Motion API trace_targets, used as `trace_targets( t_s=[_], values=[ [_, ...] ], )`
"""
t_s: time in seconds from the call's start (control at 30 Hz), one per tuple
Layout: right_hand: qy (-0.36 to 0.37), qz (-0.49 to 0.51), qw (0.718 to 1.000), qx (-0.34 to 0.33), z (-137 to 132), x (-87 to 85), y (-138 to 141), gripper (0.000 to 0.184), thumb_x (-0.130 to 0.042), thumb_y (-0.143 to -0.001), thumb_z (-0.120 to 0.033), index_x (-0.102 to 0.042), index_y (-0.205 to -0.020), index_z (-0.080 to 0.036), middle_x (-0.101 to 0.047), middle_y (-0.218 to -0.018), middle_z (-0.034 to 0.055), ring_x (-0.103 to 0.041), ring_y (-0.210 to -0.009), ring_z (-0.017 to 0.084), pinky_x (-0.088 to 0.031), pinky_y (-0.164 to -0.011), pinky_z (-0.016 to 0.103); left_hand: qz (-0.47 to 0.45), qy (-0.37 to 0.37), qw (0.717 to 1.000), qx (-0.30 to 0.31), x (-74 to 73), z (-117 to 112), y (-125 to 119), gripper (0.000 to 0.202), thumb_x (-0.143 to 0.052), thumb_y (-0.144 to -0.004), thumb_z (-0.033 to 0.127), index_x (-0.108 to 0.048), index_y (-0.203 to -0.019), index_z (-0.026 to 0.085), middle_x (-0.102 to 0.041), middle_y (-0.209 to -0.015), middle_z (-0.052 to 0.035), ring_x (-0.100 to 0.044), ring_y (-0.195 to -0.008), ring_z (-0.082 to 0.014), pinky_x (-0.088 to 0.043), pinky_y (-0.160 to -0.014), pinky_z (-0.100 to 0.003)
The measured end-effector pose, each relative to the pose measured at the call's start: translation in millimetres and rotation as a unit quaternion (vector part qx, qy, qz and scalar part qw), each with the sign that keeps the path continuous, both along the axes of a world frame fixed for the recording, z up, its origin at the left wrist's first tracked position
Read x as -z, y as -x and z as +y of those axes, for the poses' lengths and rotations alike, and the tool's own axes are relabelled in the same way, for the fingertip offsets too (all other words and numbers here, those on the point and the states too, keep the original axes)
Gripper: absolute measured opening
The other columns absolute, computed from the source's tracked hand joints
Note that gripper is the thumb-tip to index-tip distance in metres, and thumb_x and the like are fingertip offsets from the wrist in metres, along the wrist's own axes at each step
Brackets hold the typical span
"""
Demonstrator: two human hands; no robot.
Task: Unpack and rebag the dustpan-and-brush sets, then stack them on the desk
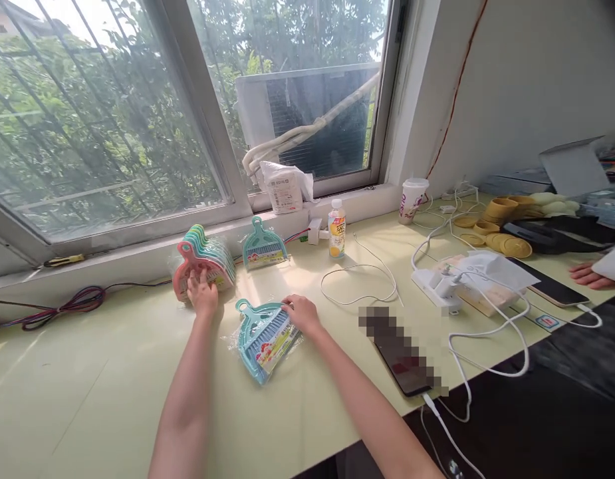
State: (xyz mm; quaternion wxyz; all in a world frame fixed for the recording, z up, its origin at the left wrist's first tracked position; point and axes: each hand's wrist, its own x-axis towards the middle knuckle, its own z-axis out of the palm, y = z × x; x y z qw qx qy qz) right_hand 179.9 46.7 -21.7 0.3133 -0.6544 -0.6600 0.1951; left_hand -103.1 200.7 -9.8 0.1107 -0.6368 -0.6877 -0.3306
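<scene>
My left hand (pixel 202 294) rests against the front of a row of upright dustpan and brush sets (pixel 218 256), its fingers spread over the pink one (pixel 183 266) in front. Behind that one stand several more in green, turquoise and pink, packed close in clear wrap. A turquoise dustpan and brush set (pixel 267 338) in clear plastic lies flat on the table, brush side up with a printed label. My right hand (pixel 303 315) grips its upper right corner, fingers bent over the edge. Another turquoise set (pixel 263 245) leans upright against the sill wall.
A drink bottle (pixel 337 229) and a lidded cup (pixel 413 201) stand near the window. A charging phone (pixel 399 356), a power strip (pixel 439 289) and loose white cables cover the right side. Another person's hand (pixel 594 274) rests at the far right. Bundled wires (pixel 82 303) lie left.
</scene>
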Motion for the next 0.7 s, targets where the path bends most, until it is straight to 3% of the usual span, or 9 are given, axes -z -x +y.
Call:
trace_targets(
  t_s=[0.3, 0.5, 0.7],
  values=[
    [0.003, 0.005, 1.000, -0.002, 2, -0.2, -3, 0.021, -0.052, -0.088, -0.035, -0.067, -0.103, -0.029, -0.069, -0.106, -0.0015, -0.059, -0.098, 0.016, -0.042, -0.078, 0.025, 0.014, -0.022, 0.998, 0.056, -9.4, -7, 17, 0.064, -0.054, -0.080, 0.027, -0.036, -0.142, 0.025, -0.023, -0.152, -0.0100, -0.030, -0.134, -0.0344, -0.031, -0.106, -0.053],
    [0.017, 0.001, 1.000, -0.005, 1, -3.1, -5, 0.023, -0.051, -0.089, -0.035, -0.066, -0.106, -0.029, -0.068, -0.108, -0.0007, -0.059, -0.101, 0.016, -0.043, -0.081, 0.025, 0.022, -0.023, 0.997, 0.075, -11.3, -19, 25, 0.061, -0.052, -0.080, 0.023, -0.038, -0.139, 0.021, -0.026, -0.149, -0.0118, -0.030, -0.133, -0.0330, -0.034, -0.105, -0.051],
    [0.021, 0.006, 1.000, -0.006, -2, -6.0, -5, 0.024, -0.051, -0.089, -0.034, -0.066, -0.107, -0.029, -0.068, -0.109, -0.0006, -0.059, -0.101, 0.016, -0.043, -0.081, 0.025, -0.012, -0.001, 1.000, 0.008, -0.7, -24, 32, 0.050, -0.050, -0.080, 0.030, -0.044, -0.126, 0.012, -0.043, -0.127, -0.0190, -0.042, -0.122, -0.0356, -0.040, -0.097, -0.054]
  ],
)
